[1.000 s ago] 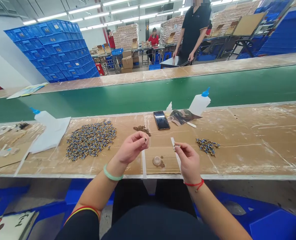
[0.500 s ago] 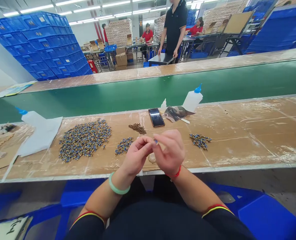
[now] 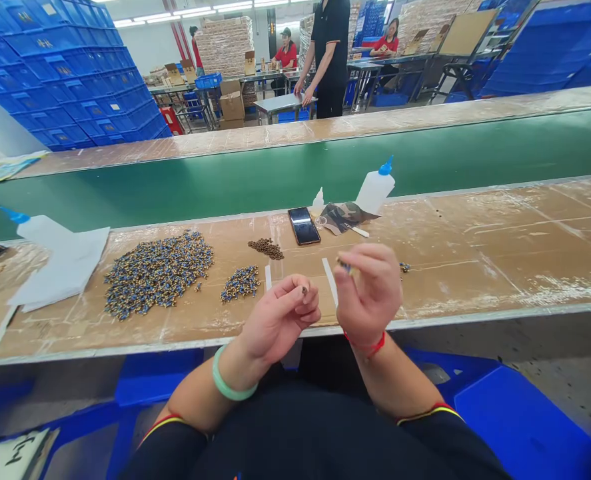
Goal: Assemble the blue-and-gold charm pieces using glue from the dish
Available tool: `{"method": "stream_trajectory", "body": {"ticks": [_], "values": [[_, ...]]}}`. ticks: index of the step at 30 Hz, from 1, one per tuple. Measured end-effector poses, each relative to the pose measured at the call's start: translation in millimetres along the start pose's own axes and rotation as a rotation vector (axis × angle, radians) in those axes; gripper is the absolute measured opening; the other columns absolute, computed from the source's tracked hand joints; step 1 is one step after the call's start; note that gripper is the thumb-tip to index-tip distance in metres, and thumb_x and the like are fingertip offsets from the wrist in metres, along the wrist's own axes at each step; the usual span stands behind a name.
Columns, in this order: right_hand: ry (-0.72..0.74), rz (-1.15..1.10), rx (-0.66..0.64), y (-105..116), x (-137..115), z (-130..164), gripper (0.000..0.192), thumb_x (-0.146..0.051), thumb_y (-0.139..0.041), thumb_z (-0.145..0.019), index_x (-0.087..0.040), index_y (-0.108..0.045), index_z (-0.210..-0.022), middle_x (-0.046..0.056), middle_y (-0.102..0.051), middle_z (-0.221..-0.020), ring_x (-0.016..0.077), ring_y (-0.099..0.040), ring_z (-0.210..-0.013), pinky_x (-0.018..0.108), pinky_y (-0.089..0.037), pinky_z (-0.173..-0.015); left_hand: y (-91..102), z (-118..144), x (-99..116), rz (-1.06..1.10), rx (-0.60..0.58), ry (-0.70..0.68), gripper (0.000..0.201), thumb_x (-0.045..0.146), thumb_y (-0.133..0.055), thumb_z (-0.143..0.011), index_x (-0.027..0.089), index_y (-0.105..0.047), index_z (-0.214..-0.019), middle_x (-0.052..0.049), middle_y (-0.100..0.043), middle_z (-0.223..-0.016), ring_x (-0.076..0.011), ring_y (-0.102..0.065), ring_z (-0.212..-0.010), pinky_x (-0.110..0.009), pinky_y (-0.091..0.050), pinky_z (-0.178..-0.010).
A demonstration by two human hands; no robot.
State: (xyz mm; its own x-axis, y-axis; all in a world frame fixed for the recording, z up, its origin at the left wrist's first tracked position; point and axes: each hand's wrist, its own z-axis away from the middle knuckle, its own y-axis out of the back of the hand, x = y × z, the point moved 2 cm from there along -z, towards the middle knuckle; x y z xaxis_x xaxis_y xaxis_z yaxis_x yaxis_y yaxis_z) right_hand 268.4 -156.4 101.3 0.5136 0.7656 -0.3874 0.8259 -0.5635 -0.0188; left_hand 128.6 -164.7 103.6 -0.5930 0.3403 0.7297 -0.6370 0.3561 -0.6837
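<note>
Left hand (image 3: 280, 320) pinches a small brown bead (image 3: 304, 291); right hand (image 3: 370, 290) pinches a blue part (image 3: 345, 266) just beside.

Desk (image 3: 500, 267), right part: bare taped cardboard, open for a pass out to the far edge.
Left of the hands: small heap of blue-and-brass parts (image 3: 240, 283), then the large heap (image 3: 158, 272), with a narrow bare lane between them.
Behind the hands: brown bead pile (image 3: 266, 248), phone (image 3: 304, 225), camouflage scrap (image 3: 342, 217), small bottle (image 3: 318, 199) and glue bottle (image 3: 374, 189) line the rear edge.
Far left: white sheets (image 3: 65, 263) and a second bottle (image 3: 40, 230).
</note>
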Motion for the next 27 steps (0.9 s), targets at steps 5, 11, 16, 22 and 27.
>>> {"method": "stream_trajectory", "body": {"ticks": [5, 11, 16, 22, 27], "values": [[-0.103, -0.235, -0.231, 7.8, -27.5, 10.9, 0.024, -0.013, -0.055, -0.101, -0.027, -0.064, -0.118, 0.002, -0.073, -0.088, 0.0172, -0.068, -0.075, 0.031, -0.058, -0.066, -2.7, 6.8, 2.0, -0.219, 0.085, -0.253, 0.039, 0.049, -0.087, -0.082, 0.021, -0.061, -0.077, 0.002, -0.048, -0.076, -0.0129, -0.044, -0.071, -0.026, -0.043, -0.068], [-0.017, -0.044, -0.400, 9.6, -42.4, -2.2, 0.021, -0.011, -0.051, -0.101, -0.026, -0.060, -0.112, 0.000, -0.073, -0.082, 0.0162, -0.068, -0.068, 0.028, -0.055, -0.063, -6.1, 13.2, 5.4, -0.470, 0.092, -0.525, 0.029, 0.047, -0.074, -0.096, 0.023, -0.064, -0.084, 0.000, -0.055, -0.080, -0.0145, -0.049, -0.073, -0.028, -0.045, -0.067], [0.025, 0.082, -0.459, 8.3, -47.8, -8.9, 0.018, -0.013, -0.053, -0.100, -0.027, -0.059, -0.110, 0.000, -0.077, -0.083, 0.0164, -0.072, -0.068, 0.027, -0.056, -0.065, -11.3, 14.0, 8.2, -0.548, 0.103, -0.667, 0.021, 0.039, -0.071, -0.099, 0.023, -0.066, -0.087, 0.000, -0.057, -0.082, -0.0143, -0.055, -0.077, -0.027, -0.047, -0.071], [0.049, 0.129, -0.449, 7.7, -49.0, -9.5, 0.015, -0.013, -0.053, -0.100, -0.024, -0.061, -0.107, 0.000, -0.076, -0.079, 0.0150, -0.068, -0.063, 0.027, -0.051, -0.061, -13.1, 15.4, 10.1, -0.673, 0.160, -0.735, 0.023, 0.040, -0.067, -0.101, 0.022, -0.064, -0.087, 0.000, -0.060, -0.083, -0.0138, -0.056, -0.077, -0.027, -0.047, -0.070], [0.120, 0.193, -0.474, 6.1, -48.0, -14.3, 0.014, -0.013, -0.052, -0.099, -0.024, -0.061, -0.098, 0.000, -0.071, -0.070, 0.0153, -0.062, -0.058, 0.028, -0.046, -0.059, -10.9, 15.1, 9.8, -0.789, 0.204, -0.760, 0.024, 0.040, -0.064, -0.103, 0.022, -0.063, -0.087, -0.001, -0.060, -0.082, -0.0143, -0.056, -0.075, -0.028, -0.046, -0.068]]}}
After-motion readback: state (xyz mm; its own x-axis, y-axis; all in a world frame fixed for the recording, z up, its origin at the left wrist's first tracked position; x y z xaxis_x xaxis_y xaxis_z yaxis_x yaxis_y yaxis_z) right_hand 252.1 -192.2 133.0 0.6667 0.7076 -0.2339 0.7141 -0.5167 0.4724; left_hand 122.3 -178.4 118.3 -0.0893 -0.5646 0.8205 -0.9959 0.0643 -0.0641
